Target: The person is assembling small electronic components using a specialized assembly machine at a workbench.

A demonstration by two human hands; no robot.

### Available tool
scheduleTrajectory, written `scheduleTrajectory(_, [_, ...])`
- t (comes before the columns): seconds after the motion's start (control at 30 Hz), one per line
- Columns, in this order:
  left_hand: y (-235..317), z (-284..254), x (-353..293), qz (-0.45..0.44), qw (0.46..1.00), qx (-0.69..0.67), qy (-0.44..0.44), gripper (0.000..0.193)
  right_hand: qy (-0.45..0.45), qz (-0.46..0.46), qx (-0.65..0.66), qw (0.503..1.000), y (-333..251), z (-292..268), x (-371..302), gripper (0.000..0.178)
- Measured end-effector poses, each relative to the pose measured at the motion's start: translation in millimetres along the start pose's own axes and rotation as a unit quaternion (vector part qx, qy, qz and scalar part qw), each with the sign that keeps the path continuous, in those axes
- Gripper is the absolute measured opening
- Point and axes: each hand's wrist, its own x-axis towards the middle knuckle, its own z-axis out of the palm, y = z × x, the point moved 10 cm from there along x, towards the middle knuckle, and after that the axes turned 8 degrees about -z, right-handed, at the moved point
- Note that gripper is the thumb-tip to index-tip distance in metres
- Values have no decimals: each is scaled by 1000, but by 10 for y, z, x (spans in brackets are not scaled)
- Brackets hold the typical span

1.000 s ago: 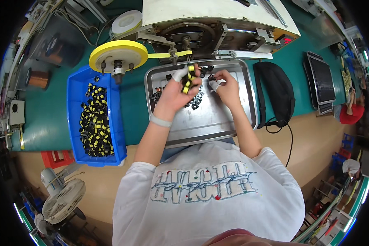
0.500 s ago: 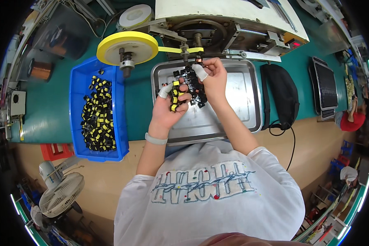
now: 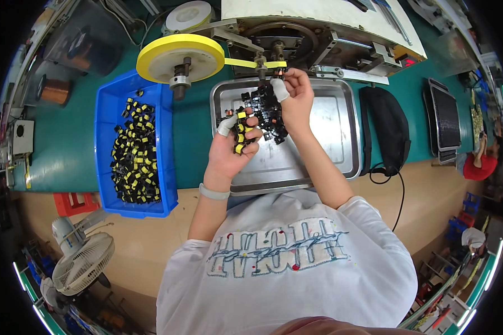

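Note:
My right hand (image 3: 297,103), its thumb in a white finger cot, pinches a small black bobbin with copper-coloured winding (image 3: 281,72). It holds the bobbin just under the end of a yellow tape strip (image 3: 241,62) at the machine; I cannot tell whether they touch. Several black bobbins wrapped in yellow tape (image 3: 241,132) lie in the curled fingers of my left hand (image 3: 229,153), whose thumb also wears a cot. Between my hands, a pile of black bobbins (image 3: 273,114) sits in a metal tray (image 3: 330,142).
A yellow tape roll (image 3: 213,56) stands on a spindle left of the machine (image 3: 346,53). Farther left, a blue bin (image 3: 166,151) holds many taped bobbins. Right of the tray lie a black bag-like item (image 3: 388,128) with a cable and stacked black trays (image 3: 444,120).
The view has shifted slightly. My right hand has brought the bobbin up closer to the tape's end. My left hand keeps its hold on the taped bobbins.

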Motion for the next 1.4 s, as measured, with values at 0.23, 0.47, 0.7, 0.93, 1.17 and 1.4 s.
scheduleTrajectory(0.23, [45,-20,-8,26,996,27,83,21,-75,173,-123,974,194,-16,-197,27])
scheduleTrajectory(0.47, [34,7,271,-42,999,9,-11,20,-101,189,-87,973,-33,-148,-341,17])
scheduleTrajectory(0.7, [-34,53,755,-69,996,6,56,23,-58,174,-52,982,-254,-482,-335,20])
scheduleTrajectory(0.93, [-135,227,936,-92,995,-42,11,27,24,198,14,980,-337,-669,-339,17])
scheduleTrajectory(1.17, [-166,48,501,-42,998,34,-15,27,32,148,7,988,-334,-350,-205,17])
scheduleTrajectory(1.4, [44,-58,180,14,1000,13,23,30,44,117,48,991,-231,42,-147,14])
